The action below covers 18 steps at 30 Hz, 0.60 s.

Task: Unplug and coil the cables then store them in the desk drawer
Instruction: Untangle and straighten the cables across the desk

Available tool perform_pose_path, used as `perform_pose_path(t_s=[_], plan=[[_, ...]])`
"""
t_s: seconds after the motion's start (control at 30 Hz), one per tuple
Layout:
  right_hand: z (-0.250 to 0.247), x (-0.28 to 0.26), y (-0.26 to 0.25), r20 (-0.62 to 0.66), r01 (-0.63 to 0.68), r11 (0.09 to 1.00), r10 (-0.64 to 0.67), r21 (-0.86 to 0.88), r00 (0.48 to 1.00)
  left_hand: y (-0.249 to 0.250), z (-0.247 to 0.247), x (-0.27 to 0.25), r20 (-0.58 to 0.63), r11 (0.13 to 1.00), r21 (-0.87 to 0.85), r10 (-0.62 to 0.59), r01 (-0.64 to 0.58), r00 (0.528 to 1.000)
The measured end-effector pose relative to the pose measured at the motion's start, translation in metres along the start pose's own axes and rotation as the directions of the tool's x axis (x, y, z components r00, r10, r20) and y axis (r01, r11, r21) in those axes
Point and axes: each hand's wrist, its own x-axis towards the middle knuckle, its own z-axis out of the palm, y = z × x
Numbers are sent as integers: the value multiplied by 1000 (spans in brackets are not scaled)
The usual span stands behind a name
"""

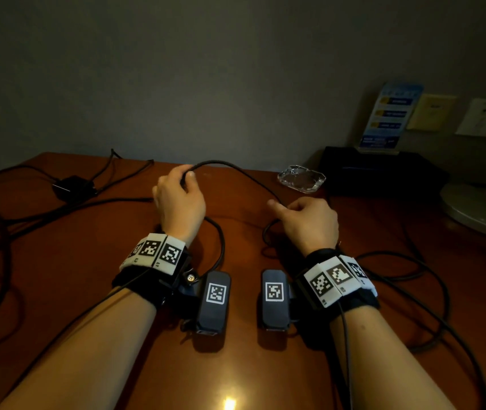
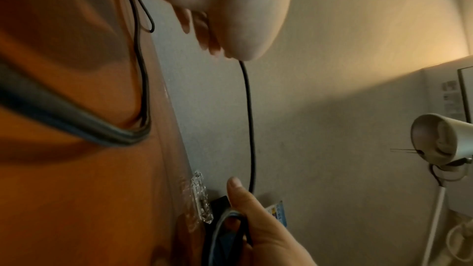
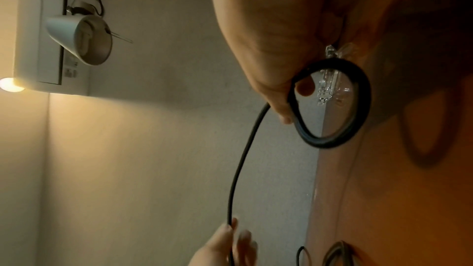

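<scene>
We hold one thin black cable [image 1: 229, 165] arched in the air between our two hands, above the wooden surface [image 1: 235, 365]. It looks light and limp yet springy enough to keep a curve, so we judge it best taken a short length at a time, pinched lightly, never yanked at the plug. Our left hand [image 1: 181, 202] is raised with knuckles up, its fingers [image 3: 225, 234] curled and pinching the cable at the top of the arch. Our right hand [image 1: 309, 220] sits lower and nearer us, fist-like, fingers clamped on a small finished loop [image 3: 332, 104] that hangs just under its palm. More slack trails over the surface behind the right wrist.
</scene>
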Motion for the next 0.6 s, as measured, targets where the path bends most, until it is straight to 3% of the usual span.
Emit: perform_pose_path(t_s=[0.07, 0.13, 0.17, 0.27, 0.4, 0.5, 0.6], plan=[[1, 0, -1, 34, 29, 999, -29, 22, 999, 3, 1, -2, 51, 988, -17, 152, -152, 987], [2, 0, -2, 92, 69, 994, -77, 81, 993, 7, 3, -3, 66, 937, -116, 338, -329, 939], [2, 0, -3, 128, 81, 988, -97, 129, 987, 8, 5, -3, 100, 916, -175, 382, -362, 919], [7, -1, -5, 221, 68, 962, -129, 263, 967, 13, 10, -11, 330, 918, -353, 305, -183, 893], [13, -1, -6, 203, 150, 909, -243, 390, 949, 12, 17, -24, 600, 930, -363, 189, 54, 777], [13, 0, -5, 120, 238, 862, -321, 447, 939, 12, 18, -30, 710, 915, -360, 142, 182, 690], [12, -1, -5, 63, 242, 834, -313, 496, 948, 15, 20, -33, 744, 897, -367, 125, 245, 657]])
